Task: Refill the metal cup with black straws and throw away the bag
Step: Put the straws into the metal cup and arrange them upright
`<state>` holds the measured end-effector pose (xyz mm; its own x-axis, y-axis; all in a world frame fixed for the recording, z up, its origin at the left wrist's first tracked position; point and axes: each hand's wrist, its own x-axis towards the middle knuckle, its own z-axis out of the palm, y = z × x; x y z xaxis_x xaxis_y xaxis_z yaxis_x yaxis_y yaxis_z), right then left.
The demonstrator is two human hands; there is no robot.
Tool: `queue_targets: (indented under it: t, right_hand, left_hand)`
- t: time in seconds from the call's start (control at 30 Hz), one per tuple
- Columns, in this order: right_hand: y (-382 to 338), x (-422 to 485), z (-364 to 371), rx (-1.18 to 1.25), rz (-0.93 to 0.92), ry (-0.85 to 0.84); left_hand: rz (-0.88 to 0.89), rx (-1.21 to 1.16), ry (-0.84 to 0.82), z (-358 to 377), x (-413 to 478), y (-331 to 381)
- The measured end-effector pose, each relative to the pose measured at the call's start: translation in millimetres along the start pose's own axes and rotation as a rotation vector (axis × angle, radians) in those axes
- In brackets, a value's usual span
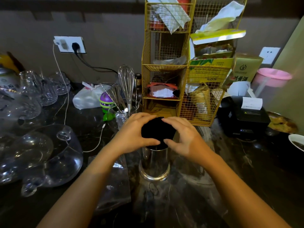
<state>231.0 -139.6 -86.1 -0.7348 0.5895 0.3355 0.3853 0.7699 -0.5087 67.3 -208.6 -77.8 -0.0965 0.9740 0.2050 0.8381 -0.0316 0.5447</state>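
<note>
A shiny metal cup (154, 163) stands upright on the dark counter in the middle of the head view. A thick bundle of black straws (157, 130) sticks out of its top. My left hand (136, 132) wraps the bundle's left side and my right hand (182, 135) wraps its right side, both just above the cup's rim. A clear, flat plastic bag (115, 183) lies on the counter left of the cup, partly under my left forearm.
A yellow wire rack (166, 68) stuffed with packets rises right behind the cup. A glass of utensils with a whisk (126, 83) stands at back left. Glass jugs and bowls (41, 153) crowd the left side. A black receipt printer (243, 116) sits to the right.
</note>
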Motion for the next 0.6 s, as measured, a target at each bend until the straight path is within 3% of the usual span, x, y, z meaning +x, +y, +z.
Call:
queue_targets:
  t: [0.23,0.6]
  right_hand:
    - [-18.2,30.4,-9.5,-0.029,0.016,-0.149]
    - [-29.0,72.3,10.2,-0.138,-0.048,-0.310]
  left_hand:
    - [-0.048,-0.059,0.094,-16.0,-3.2,-16.0]
    - [-0.177,-0.068,0.045,-15.2,5.8,-34.2]
